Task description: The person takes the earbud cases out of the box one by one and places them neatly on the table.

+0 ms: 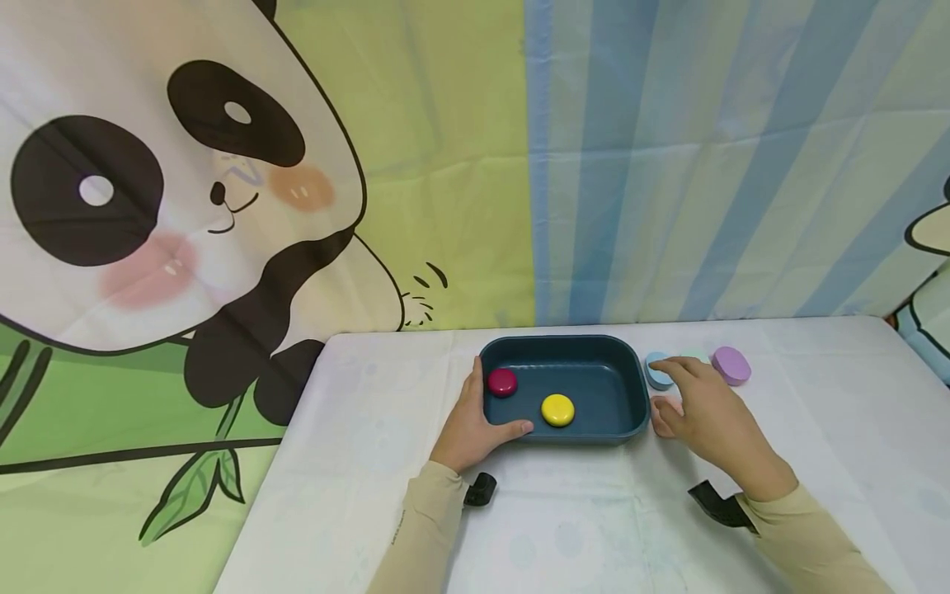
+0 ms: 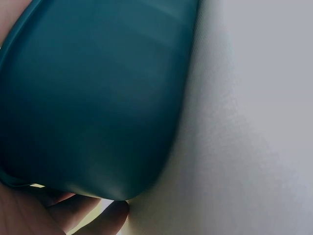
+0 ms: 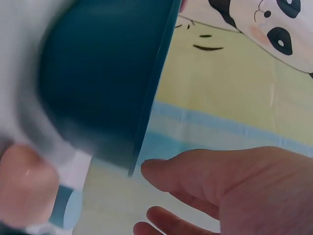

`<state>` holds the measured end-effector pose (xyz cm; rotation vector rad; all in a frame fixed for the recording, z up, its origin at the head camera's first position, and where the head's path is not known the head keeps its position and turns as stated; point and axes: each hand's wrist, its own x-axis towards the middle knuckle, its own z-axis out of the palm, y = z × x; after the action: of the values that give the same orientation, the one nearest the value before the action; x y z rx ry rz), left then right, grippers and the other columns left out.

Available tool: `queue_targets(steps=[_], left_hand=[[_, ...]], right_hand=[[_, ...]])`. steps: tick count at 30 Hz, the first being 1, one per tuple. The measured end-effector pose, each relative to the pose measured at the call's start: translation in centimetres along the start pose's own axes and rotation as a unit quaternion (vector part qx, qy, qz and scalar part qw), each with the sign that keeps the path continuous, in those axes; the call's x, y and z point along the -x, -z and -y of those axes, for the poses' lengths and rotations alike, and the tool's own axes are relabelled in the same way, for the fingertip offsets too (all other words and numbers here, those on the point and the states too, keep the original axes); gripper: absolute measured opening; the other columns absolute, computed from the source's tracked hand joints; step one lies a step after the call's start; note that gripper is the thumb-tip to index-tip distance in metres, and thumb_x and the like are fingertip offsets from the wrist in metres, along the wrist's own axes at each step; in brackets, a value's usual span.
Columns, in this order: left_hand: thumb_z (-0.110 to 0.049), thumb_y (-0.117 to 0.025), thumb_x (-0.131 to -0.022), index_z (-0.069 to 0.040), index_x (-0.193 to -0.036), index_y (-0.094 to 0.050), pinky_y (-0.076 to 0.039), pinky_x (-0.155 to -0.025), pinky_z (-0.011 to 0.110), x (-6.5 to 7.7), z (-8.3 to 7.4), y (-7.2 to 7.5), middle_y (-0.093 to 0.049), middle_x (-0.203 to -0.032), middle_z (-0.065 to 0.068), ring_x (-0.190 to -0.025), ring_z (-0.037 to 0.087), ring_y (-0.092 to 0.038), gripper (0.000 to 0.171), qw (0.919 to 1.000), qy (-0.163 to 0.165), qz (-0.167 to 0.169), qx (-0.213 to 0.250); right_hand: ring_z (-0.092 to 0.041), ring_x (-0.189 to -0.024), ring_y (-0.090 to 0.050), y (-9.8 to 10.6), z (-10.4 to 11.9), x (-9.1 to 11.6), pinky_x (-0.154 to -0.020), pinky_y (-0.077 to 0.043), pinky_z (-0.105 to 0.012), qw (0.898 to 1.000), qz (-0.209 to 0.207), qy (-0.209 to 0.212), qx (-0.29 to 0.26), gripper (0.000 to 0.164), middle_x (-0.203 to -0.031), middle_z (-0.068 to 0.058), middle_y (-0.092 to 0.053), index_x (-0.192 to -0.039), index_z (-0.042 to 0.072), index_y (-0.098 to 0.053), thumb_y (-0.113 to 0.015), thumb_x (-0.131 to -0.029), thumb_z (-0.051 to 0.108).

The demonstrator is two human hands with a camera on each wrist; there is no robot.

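A dark teal rectangular dish [image 1: 601,346] with rounded corners stands on the table. Its left end is in my left hand [image 1: 475,421], thumb over the front rim and fingers along the side wall. Inside lie a glossy dark red round piece [image 1: 502,382] and a yellow one [image 1: 558,410]. Just beyond the right end, my right hand [image 1: 708,412] hovers with thumb and fingers spread apart and nothing between them. Below and beside it are a light blue piece [image 1: 657,373] and a pink piece [image 3: 29,186], the pink one partly behind the fingers in the head view.
A purple piece [image 1: 731,365] sits right of the blue one, with a pale green piece [image 1: 695,355] mostly hidden behind my right hand. A white cloth covers the table [image 1: 564,528]. Behind its far edge hangs a printed panda curtain [image 1: 445,165].
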<state>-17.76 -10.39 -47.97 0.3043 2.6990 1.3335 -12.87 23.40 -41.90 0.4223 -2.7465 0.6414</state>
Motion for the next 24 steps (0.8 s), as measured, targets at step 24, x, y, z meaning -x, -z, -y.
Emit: queue_targets(steps=[24], left_hand=[[-0.055, -0.084, -0.076, -0.023, -0.163, 0.001, -0.029, -0.118, 0.05, 0.0, 0.0, 0.0, -0.015, -0.168, 0.002, -0.15, 0.024, -0.025, 0.126, 1.0, 0.002, -0.001, -0.002]], right_hand=[[-0.041, -0.117, -0.056, -3.6, 4.4, -3.7, -0.093, -0.053, -0.053, 0.996, 0.084, 0.024, -0.025, 0.056, -0.132, -0.023, -0.056, -0.134, -0.001, -0.059, -0.082, -0.083, 0.007]])
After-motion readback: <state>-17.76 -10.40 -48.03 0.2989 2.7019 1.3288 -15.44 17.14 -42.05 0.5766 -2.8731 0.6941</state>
